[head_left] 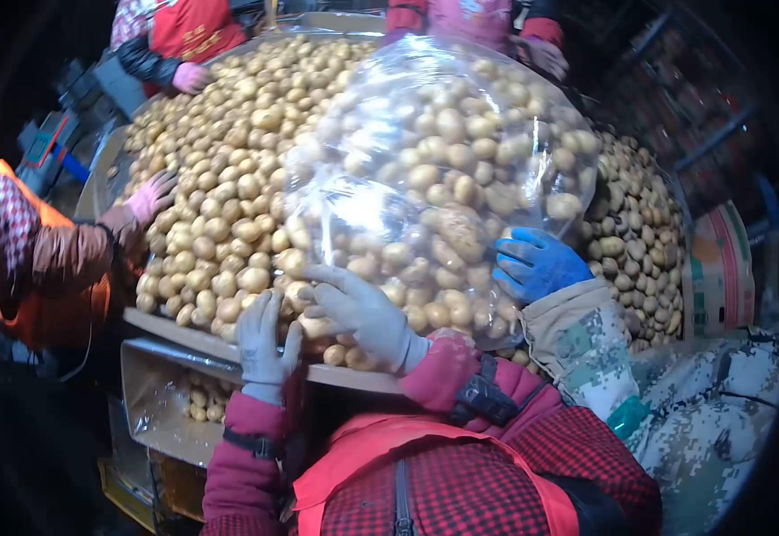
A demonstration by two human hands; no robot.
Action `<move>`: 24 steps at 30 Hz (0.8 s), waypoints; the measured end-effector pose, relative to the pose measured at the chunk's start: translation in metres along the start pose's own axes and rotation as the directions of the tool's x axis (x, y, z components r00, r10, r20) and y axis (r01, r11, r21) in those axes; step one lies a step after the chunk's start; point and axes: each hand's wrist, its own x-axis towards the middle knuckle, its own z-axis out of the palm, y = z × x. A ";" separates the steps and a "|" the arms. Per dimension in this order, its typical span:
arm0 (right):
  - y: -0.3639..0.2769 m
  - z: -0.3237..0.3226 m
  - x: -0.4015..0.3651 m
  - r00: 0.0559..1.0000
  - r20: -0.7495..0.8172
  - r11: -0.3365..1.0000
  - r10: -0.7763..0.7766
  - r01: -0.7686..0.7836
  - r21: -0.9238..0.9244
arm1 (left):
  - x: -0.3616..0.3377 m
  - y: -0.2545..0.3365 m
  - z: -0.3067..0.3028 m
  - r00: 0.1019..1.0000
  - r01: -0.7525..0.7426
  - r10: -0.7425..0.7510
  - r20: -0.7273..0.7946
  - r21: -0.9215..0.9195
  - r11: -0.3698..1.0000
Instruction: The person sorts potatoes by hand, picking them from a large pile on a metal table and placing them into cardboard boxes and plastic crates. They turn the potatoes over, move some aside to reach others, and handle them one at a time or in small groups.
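My left hand [266,347], in a grey glove, is at the front edge of the table with its fingers stretched up and its thumb apart, right beside the potatoes [229,237]. Also grey-gloved, my right hand [358,314] reaches leftward over the front potatoes, fingers spread, with a few potatoes [318,327] just under its fingertips. A large clear plastic bag [345,210] spreads over the middle of the heap, with potatoes showing through it. Its front edge is close to my right hand.
A co-worker's blue-gloved hand [539,265] rests at the bag's right side. Pink-gloved hands of other people touch the heap at left [151,196] and back [191,78]. Below the table edge [184,338] sits a cardboard box [162,420] with some potatoes. A printed carton [721,268] stands right.
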 end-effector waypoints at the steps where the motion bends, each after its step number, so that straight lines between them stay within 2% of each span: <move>1: -0.011 0.000 -0.002 0.990 -0.019 0.978 -0.140 0.135 -0.157 | 0.009 0.004 0.004 1.000 -0.006 0.004 0.028 0.103 0.995; 3: -0.043 -0.002 -0.013 0.994 0.042 0.979 -0.099 0.105 -0.175 | 0.004 -0.004 0.008 1.000 -0.008 0.007 0.030 0.039 0.999; 5: -0.050 -0.005 -0.016 0.993 0.120 0.996 -0.014 0.024 -0.082 | 0.003 -0.007 0.009 0.999 -0.031 0.030 0.030 0.052 0.998; 6: -0.051 -0.003 -0.021 0.995 0.096 0.986 0.042 -0.025 -0.167 | 0.004 -0.007 0.008 0.999 -0.039 0.037 0.033 0.050 0.998; 7: -0.038 0.001 -0.018 0.993 0.115 0.988 0.013 0.005 -0.153 | 0.005 -0.006 0.008 0.999 -0.042 0.040 0.035 0.054 0.998; 9: -0.049 0.004 -0.036 0.941 0.121 0.942 0.316 -0.296 -0.158 | 0.005 -0.005 0.009 0.999 -0.033 0.032 0.021 0.042 0.999; 10: -0.026 0.001 -0.038 0.926 0.064 0.925 0.373 -0.366 -0.096 | 0.004 -0.007 0.008 0.999 -0.030 0.029 0.019 0.037 0.999; 13: 0.012 -0.008 -0.049 0.938 0.016 0.938 0.347 -0.347 -0.007 | 0.004 -0.008 0.008 0.997 -0.069 0.070 -0.018 0.041 0.997; 16: 0.025 -0.019 -0.089 0.981 -0.004 0.956 0.192 -0.188 -0.225 | 0.002 -0.009 0.002 0.998 -0.062 0.062 0.008 -0.003 0.998; 18: 0.008 -0.023 -0.121 0.977 -0.066 0.959 0.205 -0.214 -0.187 | -0.001 -0.008 -0.005 0.997 -0.065 0.067 0.030 -0.053 0.996; 20: -0.013 -0.015 -0.147 0.932 -0.165 0.947 0.322 -0.315 0.065 | 0.000 -0.012 -0.010 0.997 -0.070 0.074 0.025 -0.131 0.989; 22: -0.017 -0.023 -0.158 0.973 -0.217 0.981 0.074 -0.110 -0.160 | 0.015 0.002 -0.018 0.994 -0.112 0.109 -0.026 -0.185 0.976; 23: -0.015 -0.032 -0.162 0.963 -0.268 0.997 0.027 -0.008 0.071 | 0.025 0.014 -0.021 0.991 -0.136 0.128 -0.049 -0.211 0.968; 24: -0.013 -0.041 -0.167 0.948 -0.318 0.951 -0.021 0.117 0.286 | 0.038 0.026 -0.025 0.978 -0.211 0.208 -0.032 -0.181 0.961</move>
